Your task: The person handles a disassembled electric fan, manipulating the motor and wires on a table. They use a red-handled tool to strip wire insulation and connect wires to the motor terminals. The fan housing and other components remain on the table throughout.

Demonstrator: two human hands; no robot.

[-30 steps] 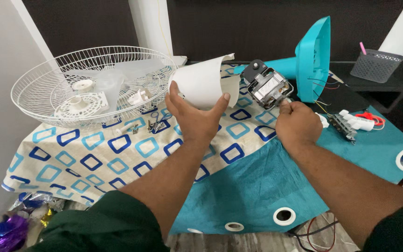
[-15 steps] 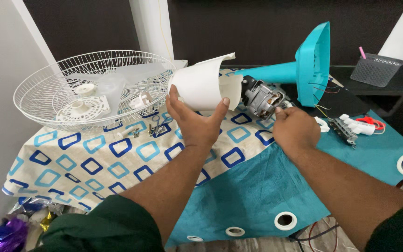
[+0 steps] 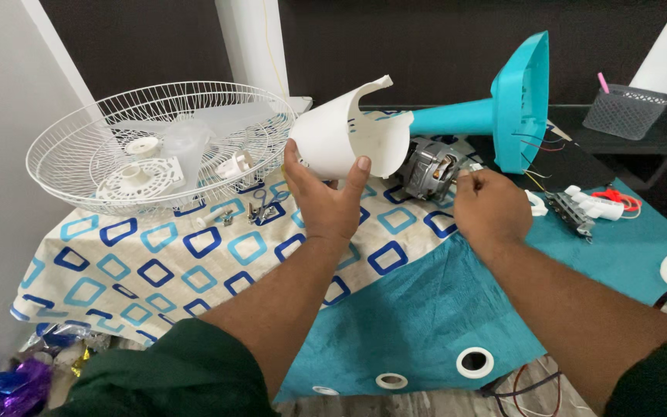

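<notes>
The white curved plastic motor cover point(image 3: 345, 139) lies on its side in the air above the tabletop, its long axis running left to right, narrow closed end to the left and wide open mouth to the right, facing the grey metal fan motor point(image 3: 428, 167). The left hand point(image 3: 326, 201) grips the cover from below, thumb and fingers spread around its wall. The right hand point(image 3: 492, 208) is curled with its fingertips pinched together at the motor's right side; what they pinch cannot be made out. The motor sits at the end of the turquoise plastic fan stand point(image 3: 503, 112), which lies flat with its base turned up to the right.

The tabletop is draped with one cream cloth printed with blue squares point(image 3: 148, 270) and one turquoise cloth with white eyelets point(image 3: 426, 316). One white wire fan guard point(image 3: 156, 143) rests at left. Dark walls stand behind, with one grey mesh basket point(image 3: 625, 110) on a dark shelf.
</notes>
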